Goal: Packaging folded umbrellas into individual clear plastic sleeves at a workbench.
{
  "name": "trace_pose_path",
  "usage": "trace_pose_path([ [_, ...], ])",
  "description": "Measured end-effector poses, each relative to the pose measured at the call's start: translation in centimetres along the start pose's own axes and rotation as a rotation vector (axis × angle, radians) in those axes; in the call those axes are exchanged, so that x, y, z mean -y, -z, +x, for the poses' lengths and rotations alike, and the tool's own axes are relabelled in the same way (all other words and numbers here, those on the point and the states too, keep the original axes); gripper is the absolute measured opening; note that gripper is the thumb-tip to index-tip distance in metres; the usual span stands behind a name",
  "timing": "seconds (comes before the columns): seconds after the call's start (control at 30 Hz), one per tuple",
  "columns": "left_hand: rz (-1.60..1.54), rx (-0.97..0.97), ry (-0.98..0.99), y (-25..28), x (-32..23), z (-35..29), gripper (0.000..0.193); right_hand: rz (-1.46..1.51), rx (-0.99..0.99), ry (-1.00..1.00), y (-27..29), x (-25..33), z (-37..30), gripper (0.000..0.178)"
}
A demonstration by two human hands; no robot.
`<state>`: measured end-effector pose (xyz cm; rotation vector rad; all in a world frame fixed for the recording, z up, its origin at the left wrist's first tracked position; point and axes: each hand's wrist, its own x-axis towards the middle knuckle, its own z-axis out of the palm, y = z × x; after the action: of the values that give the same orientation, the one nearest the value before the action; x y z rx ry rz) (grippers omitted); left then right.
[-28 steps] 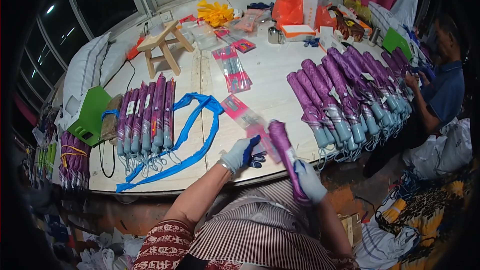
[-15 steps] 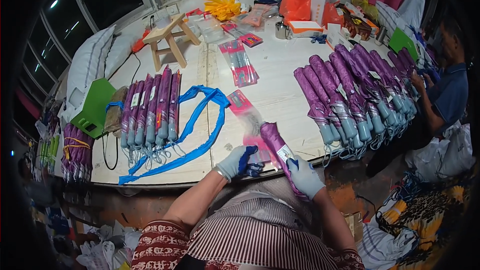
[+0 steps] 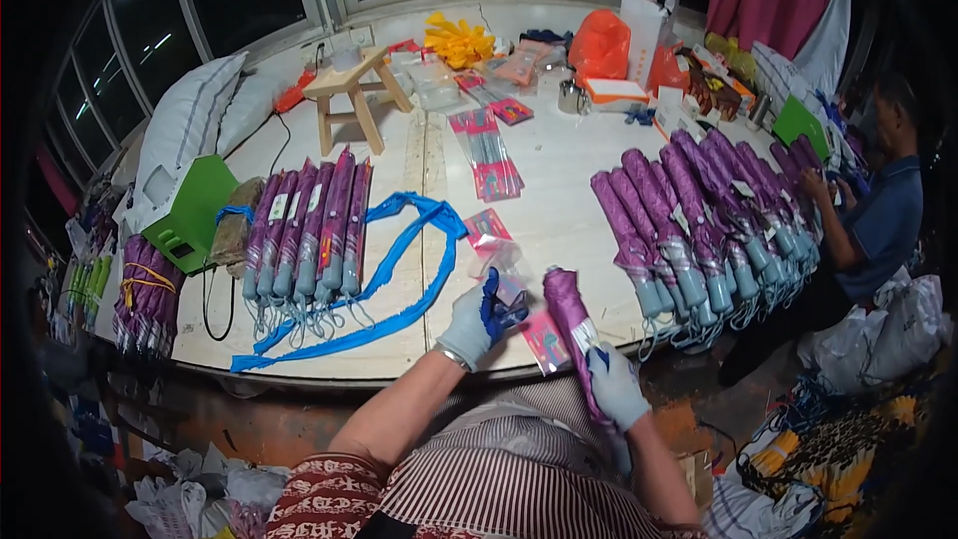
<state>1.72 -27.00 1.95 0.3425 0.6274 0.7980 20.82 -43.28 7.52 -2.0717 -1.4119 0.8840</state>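
We are working at a broad white bench (image 3: 559,200), which fills most of the view and curves along its front edge. At its far right a person in a dark blue shirt (image 3: 891,210) sits or stands beside us, hands raised near the umbrellas there. On the right of the bench we have a large group of purple umbrellas (image 3: 689,220), folded, lying side by side and overlapping, grey handles toward us. A plump white sack (image 3: 190,120) leans at the left, behind a green box (image 3: 190,215). To the right of the box lies a smaller row of umbrellas (image 3: 307,225), handles also toward us, and a blue strip (image 3: 439,260) loops out beside it. Farther back stands a wooden stool (image 3: 354,90).

The single folded umbrella (image 3: 567,304) is at the front edge, tilted, its upper end over the bench and its lower end near our striped apron. Our gloved hands are apart: the right hand (image 3: 614,379) is clamped around that umbrella's lower part, while the left hand (image 3: 479,317) is at a clear packet (image 3: 507,268); we cannot tell whether its fingers pinch it. A pink card (image 3: 546,341) lies between the left hand and the umbrella, and a small metal mug (image 3: 572,97) stands near the back.
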Motion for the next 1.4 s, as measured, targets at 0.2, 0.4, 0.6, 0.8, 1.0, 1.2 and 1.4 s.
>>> trace_pose_path([
  [0.2,-0.282,0.259,-0.209,-4.0,0.7,1.3,0.038,-0.016,-0.221,0.084,-0.2,1.4,-2.5,0.023],
  [0.4,-0.081,-0.151,-0.236,-4.8,1.0,1.2,0.036,-0.052,-0.239,0.095,0.1,1.4,-2.4,0.024],
  [0.6,-0.081,-0.276,-0.295,-6.6,0.8,1.2,0.030,-0.022,-0.236,0.117,-0.2,1.0,-3.4,0.023],
  [0.8,0.050,-0.095,-0.449,-2.5,2.1,5.8,0.030,0.009,-0.259,0.129,0.2,2.2,-3.9,0.021],
  [1.0,-0.065,-0.143,-0.386,-9.2,2.2,1.2,0.028,-0.007,-0.325,0.090,0.8,1.9,-2.3,0.022],
  [1.2,0.558,-0.100,-0.745,-6.5,1.8,1.4,0.026,-0.111,-0.258,0.109,-0.2,2.0,-2.4,0.024],
  [1.4,0.476,0.009,-0.221,-8.2,-1.0,-0.2,0.020,0.349,-0.155,0.304,-0.5,-2.3,0.3,0.024],
])
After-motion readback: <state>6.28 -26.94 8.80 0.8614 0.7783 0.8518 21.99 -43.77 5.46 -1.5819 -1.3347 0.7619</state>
